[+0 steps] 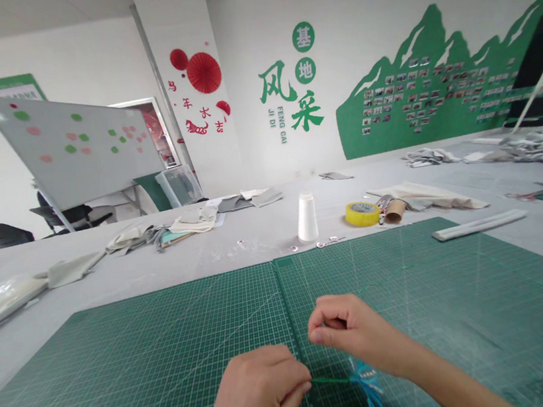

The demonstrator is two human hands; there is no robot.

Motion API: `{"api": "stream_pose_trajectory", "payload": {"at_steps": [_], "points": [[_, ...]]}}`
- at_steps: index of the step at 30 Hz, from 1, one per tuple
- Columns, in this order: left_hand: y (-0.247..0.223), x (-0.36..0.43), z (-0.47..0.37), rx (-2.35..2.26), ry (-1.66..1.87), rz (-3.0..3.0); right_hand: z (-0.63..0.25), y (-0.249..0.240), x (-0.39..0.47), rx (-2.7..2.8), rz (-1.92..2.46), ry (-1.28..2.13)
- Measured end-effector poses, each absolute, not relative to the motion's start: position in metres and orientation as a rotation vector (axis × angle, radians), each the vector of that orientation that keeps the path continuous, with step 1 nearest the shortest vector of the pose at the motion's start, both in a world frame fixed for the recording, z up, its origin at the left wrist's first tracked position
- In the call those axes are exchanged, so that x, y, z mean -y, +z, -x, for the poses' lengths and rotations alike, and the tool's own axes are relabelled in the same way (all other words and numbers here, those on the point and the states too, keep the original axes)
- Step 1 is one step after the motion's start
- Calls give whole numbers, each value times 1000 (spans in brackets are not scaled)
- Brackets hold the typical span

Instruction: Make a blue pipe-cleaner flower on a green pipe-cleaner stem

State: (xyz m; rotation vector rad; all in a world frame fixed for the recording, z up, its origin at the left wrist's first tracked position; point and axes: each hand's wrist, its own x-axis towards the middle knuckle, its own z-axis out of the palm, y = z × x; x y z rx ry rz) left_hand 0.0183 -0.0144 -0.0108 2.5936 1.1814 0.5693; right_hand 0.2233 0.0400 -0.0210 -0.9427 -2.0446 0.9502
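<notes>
Blue tassel (368, 384): showing on the near side of the white thread cone (307, 219), a little to its right, with 1 green cord (329, 380) running out leftward from its head; whether the strands are resting on the mat or hanging just over it, cannot tell. Handling estimate: the tassel is probably weighing very little, behaving soft and floppy, its loose strands likely snagging or splaying if gripped; the cord is looking thin and pliable, perhaps slipping under a weak pinch. Judged best hold: gripping the cord close to the tassel head, or the bound head itself, and sparing the strands. Left hand (260, 388): pinching the cord's left end between thumb and fingertips, nearer than the cone and left of it. Right hand (350, 326): curling its fingers toward the thumb, its wrist lying just above the tassel in view; cannot tell whether anything fine is being held. Outward: 2 green cutting mats, left mat (179, 336) and right mat (436, 275), are lying on the cone's near side; the yellow tape roll (361, 220) and cardboard tube (394, 211) are sitting right of the cone.
</notes>
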Motion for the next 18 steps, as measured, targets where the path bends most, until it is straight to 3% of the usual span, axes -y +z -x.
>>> {"api": "stream_pose_trajectory", "payload": {"at_steps": [6,18], "points": [[-14,14,-19,-1243,510,-2690,-217,-19,-27,2177,941,598],[-20,11,-12,-1577,634,-2637,-207,-21,-7,2252,856,238]]}}
